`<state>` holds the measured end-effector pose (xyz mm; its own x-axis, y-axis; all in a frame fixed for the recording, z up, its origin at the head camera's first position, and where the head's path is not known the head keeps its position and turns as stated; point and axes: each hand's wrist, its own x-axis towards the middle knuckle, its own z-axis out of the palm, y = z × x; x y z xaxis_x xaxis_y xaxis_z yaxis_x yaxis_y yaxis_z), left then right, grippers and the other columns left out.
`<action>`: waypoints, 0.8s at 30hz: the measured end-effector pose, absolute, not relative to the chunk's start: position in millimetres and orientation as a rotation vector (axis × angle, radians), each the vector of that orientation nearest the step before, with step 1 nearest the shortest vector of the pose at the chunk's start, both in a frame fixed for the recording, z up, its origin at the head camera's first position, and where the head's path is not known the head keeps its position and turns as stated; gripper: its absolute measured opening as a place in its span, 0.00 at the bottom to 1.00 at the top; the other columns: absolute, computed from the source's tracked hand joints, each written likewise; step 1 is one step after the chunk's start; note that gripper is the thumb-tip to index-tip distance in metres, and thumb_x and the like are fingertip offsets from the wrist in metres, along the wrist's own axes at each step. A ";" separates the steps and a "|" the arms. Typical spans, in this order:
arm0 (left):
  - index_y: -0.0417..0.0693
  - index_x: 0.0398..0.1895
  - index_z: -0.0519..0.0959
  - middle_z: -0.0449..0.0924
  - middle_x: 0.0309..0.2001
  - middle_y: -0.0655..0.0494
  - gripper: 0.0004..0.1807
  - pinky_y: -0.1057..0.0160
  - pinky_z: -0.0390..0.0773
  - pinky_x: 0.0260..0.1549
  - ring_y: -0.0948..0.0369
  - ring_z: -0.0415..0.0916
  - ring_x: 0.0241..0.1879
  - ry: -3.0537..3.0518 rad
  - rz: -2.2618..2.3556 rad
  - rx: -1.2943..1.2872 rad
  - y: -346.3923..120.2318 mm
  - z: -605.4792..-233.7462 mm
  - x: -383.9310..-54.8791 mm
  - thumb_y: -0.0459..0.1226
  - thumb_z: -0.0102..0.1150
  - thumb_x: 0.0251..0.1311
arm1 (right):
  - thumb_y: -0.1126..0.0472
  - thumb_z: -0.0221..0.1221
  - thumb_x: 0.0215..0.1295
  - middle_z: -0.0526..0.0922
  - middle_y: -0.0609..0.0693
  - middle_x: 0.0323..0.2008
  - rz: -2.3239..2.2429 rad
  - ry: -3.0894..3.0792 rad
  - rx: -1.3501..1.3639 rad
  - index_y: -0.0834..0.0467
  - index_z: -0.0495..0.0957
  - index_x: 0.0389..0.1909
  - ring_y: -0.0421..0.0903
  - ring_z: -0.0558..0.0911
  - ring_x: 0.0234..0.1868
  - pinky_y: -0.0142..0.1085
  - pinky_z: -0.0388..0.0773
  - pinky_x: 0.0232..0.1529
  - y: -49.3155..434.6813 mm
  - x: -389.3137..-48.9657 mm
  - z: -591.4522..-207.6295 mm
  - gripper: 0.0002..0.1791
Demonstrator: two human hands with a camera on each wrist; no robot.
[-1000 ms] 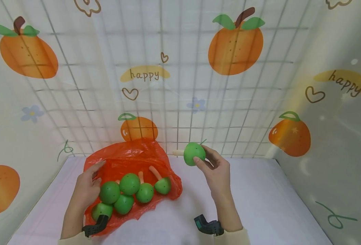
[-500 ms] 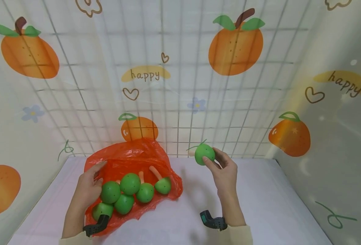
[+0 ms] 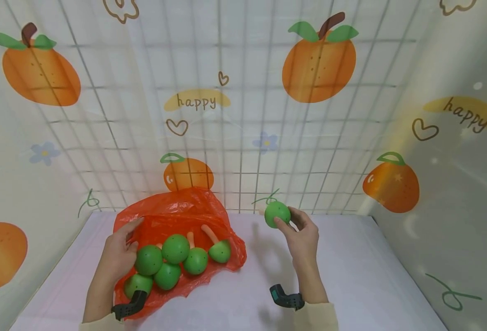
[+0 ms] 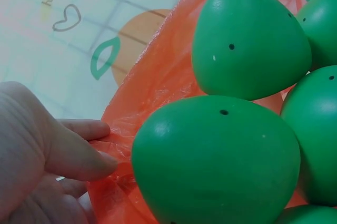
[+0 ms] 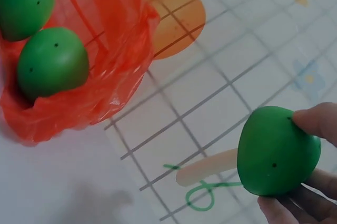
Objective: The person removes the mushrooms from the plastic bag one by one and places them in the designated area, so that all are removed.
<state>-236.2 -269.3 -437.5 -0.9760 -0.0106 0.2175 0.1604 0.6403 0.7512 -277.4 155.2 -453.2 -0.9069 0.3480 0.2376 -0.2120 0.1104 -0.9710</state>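
Over the right part of the table, my right hand (image 3: 304, 239) grips a green toy mushroom (image 3: 277, 214) by its dotted cap. In the right wrist view its pale stem (image 5: 208, 167) points left, away from the fingers. My left hand (image 3: 118, 253) is at the left side of a red plastic bag (image 3: 185, 198); in the left wrist view, thumb and fingers pinch the edge of the bag (image 4: 118, 174). Several more green toy mushrooms (image 3: 175, 248) lie clustered on the bag, some with stems showing behind the caps. The nearest one (image 4: 216, 161) sits right beside my left fingertips.
The white table (image 3: 351, 271) ends at the back against a sheer curtain (image 3: 243, 59) printed with oranges, with a wire grid (image 3: 239, 184) behind it. Curtain also closes in both sides. A dark strapped device (image 3: 286, 298) sits on each wrist.
My right hand has moved to the right with the toy mushroom, then slightly down towards the table. My left hand and the bag have stayed in place.
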 end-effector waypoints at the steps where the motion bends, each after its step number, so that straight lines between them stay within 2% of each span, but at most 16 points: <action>1: 0.35 0.78 0.65 0.66 0.75 0.32 0.32 0.36 0.68 0.68 0.34 0.65 0.73 -2.659 -1.248 -0.121 -269.3 -437.4 -236.1 0.19 0.48 0.69 | 0.64 0.73 0.63 0.81 0.58 0.63 1.839 -2.001 -0.144 0.64 0.77 0.65 0.51 0.77 0.68 0.19 0.77 0.53 155.6 -278.3 -455.5 0.29; 5: 0.35 0.78 0.65 0.65 0.75 0.33 0.33 0.37 0.68 0.68 0.34 0.64 0.73 -2.661 -1.257 -0.115 -269.3 -436.9 -235.9 0.19 0.48 0.69 | 0.63 0.73 0.63 0.80 0.57 0.64 1.813 -2.060 -0.199 0.62 0.77 0.66 0.51 0.76 0.69 0.21 0.77 0.52 157.4 -283.2 -466.0 0.30; 11: 0.34 0.78 0.65 0.65 0.75 0.32 0.33 0.37 0.68 0.68 0.34 0.64 0.73 -2.649 -1.262 -0.130 -269.8 -437.2 -236.8 0.19 0.49 0.68 | 0.63 0.73 0.63 0.80 0.58 0.65 1.787 -2.107 -0.243 0.62 0.77 0.65 0.54 0.76 0.70 0.42 0.78 0.62 156.3 -289.3 -479.0 0.30; 17: 0.34 0.77 0.66 0.66 0.75 0.33 0.32 0.36 0.68 0.68 0.34 0.65 0.73 -2.633 -1.252 -0.146 -272.1 -438.5 -238.9 0.19 0.50 0.69 | 0.63 0.73 0.62 0.79 0.58 0.65 1.786 -2.116 -0.251 0.63 0.76 0.66 0.55 0.75 0.70 0.42 0.79 0.63 154.7 -293.3 -488.7 0.31; 20: 0.34 0.77 0.66 0.65 0.75 0.33 0.32 0.36 0.68 0.68 0.34 0.64 0.73 -2.631 -1.250 -0.143 -272.1 -438.8 -239.0 0.20 0.50 0.69 | 0.65 0.73 0.62 0.77 0.60 0.66 1.802 -2.098 -0.262 0.65 0.75 0.67 0.57 0.74 0.71 0.47 0.78 0.66 153.2 -296.4 -494.6 0.32; 24: 0.34 0.77 0.66 0.65 0.75 0.32 0.32 0.36 0.68 0.68 0.34 0.64 0.73 -2.629 -1.252 -0.142 -271.7 -438.6 -238.2 0.20 0.50 0.69 | 0.68 0.73 0.62 0.75 0.62 0.68 1.840 -2.070 -0.259 0.66 0.73 0.69 0.58 0.73 0.71 0.45 0.77 0.67 151.1 -300.4 -501.1 0.35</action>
